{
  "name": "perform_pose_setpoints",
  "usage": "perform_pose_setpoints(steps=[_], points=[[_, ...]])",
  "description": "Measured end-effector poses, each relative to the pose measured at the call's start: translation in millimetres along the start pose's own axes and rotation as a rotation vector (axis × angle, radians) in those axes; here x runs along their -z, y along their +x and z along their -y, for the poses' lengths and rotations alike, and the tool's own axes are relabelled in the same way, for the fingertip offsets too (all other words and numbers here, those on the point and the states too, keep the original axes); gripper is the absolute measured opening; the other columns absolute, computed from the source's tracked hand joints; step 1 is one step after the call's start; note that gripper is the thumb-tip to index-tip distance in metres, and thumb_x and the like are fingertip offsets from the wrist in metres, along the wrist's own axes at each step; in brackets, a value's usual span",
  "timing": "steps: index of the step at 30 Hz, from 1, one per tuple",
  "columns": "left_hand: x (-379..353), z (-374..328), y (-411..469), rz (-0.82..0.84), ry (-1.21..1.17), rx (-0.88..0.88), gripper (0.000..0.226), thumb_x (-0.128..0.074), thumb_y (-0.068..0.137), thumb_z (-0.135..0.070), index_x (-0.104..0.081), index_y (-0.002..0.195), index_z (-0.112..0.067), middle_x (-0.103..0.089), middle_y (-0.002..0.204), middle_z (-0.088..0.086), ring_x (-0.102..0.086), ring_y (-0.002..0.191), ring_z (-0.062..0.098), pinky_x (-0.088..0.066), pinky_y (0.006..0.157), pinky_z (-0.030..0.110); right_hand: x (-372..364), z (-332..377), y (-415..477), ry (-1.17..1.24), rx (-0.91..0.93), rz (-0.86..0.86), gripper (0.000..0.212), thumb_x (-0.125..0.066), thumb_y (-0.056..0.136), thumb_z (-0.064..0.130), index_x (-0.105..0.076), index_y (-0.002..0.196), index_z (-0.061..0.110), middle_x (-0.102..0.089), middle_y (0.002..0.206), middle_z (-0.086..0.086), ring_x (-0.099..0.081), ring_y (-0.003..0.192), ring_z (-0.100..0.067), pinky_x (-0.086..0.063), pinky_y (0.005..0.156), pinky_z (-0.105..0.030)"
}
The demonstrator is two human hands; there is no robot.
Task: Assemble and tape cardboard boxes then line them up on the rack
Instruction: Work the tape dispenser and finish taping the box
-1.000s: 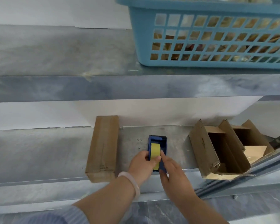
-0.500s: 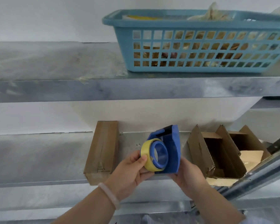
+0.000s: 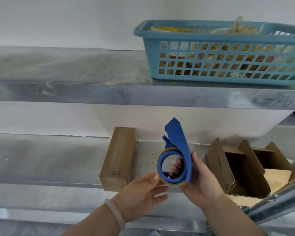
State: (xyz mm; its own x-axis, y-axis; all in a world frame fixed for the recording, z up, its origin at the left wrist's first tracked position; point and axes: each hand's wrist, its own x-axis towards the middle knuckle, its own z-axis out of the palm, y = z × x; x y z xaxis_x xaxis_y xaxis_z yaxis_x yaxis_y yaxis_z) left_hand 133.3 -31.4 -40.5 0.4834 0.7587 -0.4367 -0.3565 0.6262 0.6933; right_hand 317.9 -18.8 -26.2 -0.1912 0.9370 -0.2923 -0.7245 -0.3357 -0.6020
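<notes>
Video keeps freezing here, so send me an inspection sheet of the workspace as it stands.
Surface: steel rack shelf, lower level.
Job's things: blue tape dispenser with yellow tape roll, held above the shelf; closed box lying on it; open boxes at right, flaps up.
Clutter: blue basket on upper shelf, contents unclear.
Grips: left hand pinches the roll's rim; right hand holds the dispenser, fingers through its core.
Cables: nothing seen.
Surroundings: white wall behind.

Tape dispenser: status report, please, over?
Right hand grips blue tape dispenser. Left hand pinches yellow tape roll. Closed box, open boxes sit untouched on lower shelf; nothing in the way.
</notes>
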Motion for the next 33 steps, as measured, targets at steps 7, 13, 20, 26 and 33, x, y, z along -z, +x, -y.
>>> perform_pose_setpoints(steps=[7, 13, 20, 26, 33], points=[[7, -17, -10, -0.211, 0.09, -0.12, 0.027, -0.054, 0.097, -0.019, -0.066, 0.119, -0.009, -0.068, 0.116, 0.017, -0.066, 0.102, 0.029, -0.055, 0.088, 0.041, -14, 17, -8, -0.402, 0.103, 0.16, 0.045, -0.067, 0.087, 0.016, -0.056, 0.13, 0.021, -0.071, 0.102, -0.011, -0.067, 0.058, -0.019, -0.054, 0.05, -0.028], [19, -51, -27, -0.151, 0.027, -0.059, 0.045, -0.056, 0.088, -0.045, -0.072, 0.11, -0.01, -0.067, 0.118, 0.019, -0.066, 0.107, 0.032, -0.057, 0.081, 0.042, -21, 18, -19, -0.734, 0.028, 0.286, 0.043, -0.08, 0.069, 0.019, -0.069, 0.11, 0.028, -0.07, 0.114, -0.013, -0.07, 0.089, -0.034, -0.058, 0.071, -0.034], [30, -53, -37, -0.325, 0.334, -0.108, 0.029, -0.051, 0.097, -0.018, -0.078, 0.087, -0.014, -0.073, 0.096, 0.018, -0.071, 0.081, 0.027, -0.057, 0.066, 0.032, -31, 20, -21, -0.943, -0.004, 0.348, 0.05, -0.085, 0.058, 0.032, -0.071, 0.106, 0.033, -0.071, 0.115, -0.002, -0.071, 0.096, -0.027, -0.056, 0.072, -0.031], [31, -52, -40, -0.521, 0.62, -0.298, 0.029, -0.062, 0.092, -0.023, -0.076, 0.067, -0.025, -0.071, 0.065, -0.001, -0.068, 0.058, 0.012, -0.053, 0.054, 0.023, -39, 26, -17, -1.114, -0.024, 0.401, 0.05, -0.087, 0.057, 0.035, -0.072, 0.104, 0.042, -0.068, 0.119, 0.014, -0.069, 0.103, -0.013, -0.055, 0.079, -0.024], [62, -60, -51, -0.67, 0.439, -0.394, 0.018, -0.068, 0.088, -0.017, -0.073, 0.072, -0.011, -0.069, 0.064, 0.009, -0.064, 0.054, 0.016, -0.056, 0.053, 0.03, -36, 43, -15, -1.233, -0.02, 0.411, 0.054, -0.088, 0.054, 0.037, -0.072, 0.105, 0.044, -0.07, 0.114, 0.016, -0.069, 0.101, -0.007, -0.054, 0.077, -0.019]])
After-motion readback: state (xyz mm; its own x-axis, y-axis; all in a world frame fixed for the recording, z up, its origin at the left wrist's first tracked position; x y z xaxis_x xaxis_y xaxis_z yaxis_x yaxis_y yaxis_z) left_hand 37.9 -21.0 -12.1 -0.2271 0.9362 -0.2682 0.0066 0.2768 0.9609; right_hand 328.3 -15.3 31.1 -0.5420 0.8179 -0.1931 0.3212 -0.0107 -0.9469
